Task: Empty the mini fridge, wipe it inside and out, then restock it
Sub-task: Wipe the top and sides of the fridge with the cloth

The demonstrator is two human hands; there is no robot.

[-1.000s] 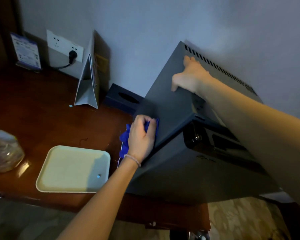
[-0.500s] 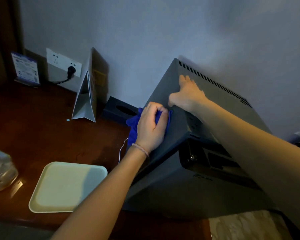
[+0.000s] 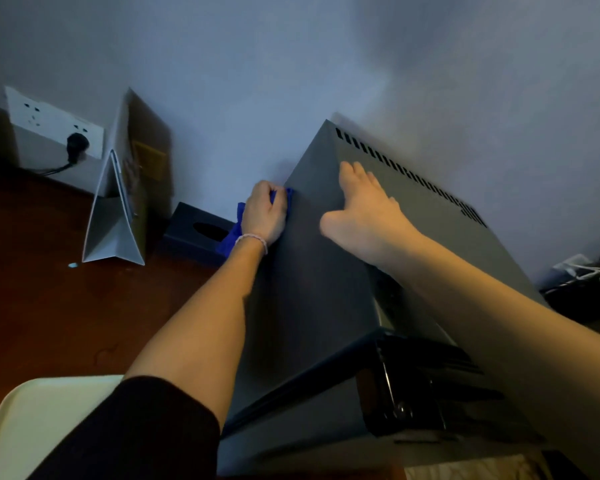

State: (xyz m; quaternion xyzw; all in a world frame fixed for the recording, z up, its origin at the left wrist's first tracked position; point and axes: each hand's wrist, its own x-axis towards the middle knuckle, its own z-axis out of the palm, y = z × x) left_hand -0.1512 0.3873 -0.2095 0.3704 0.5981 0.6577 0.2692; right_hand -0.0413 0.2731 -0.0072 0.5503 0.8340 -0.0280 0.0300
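- On the right half of the dark wooden bench (image 3: 59,306) stands the grey mini fridge (image 3: 312,278), its back against the pale wall (image 3: 291,64), a row of vent slots (image 3: 406,171) running along the far edge of its top.
- Left hand (image 3: 264,214) is clamped on a blue cloth (image 3: 234,232), fingers curled round it, pressing it against the far upper corner of the fridge's left side panel; a thin bracelet (image 3: 252,239) circles that wrist, and a dark sleeve (image 3: 142,431) covers the upper arm at the near edge.
- Right hand (image 3: 364,209) lies flat on the fridge top near the vent slots, fingers straight and together, thumb spread toward the left edge; it holds nothing.
- Both hands are near each other but apart, with the fridge's top-left edge between them.
- Left of the fridge, against the wall, sits a dark tissue box (image 3: 198,233), partly hidden behind the cloth and wrist.
- Farther left stands a folded white tent card (image 3: 113,223), and behind it a brown paper bag (image 3: 146,154) leans at the wall.
- At the far left, a white wall socket (image 3: 49,123) carries a black plug (image 3: 77,145) with its cord trailing down.
- At the near left corner lies a pale cream tray (image 3: 39,417), partly covered by the sleeve.
- Black door hardware (image 3: 406,393) shows at the fridge's near front corner; its detail is too dark to tell.
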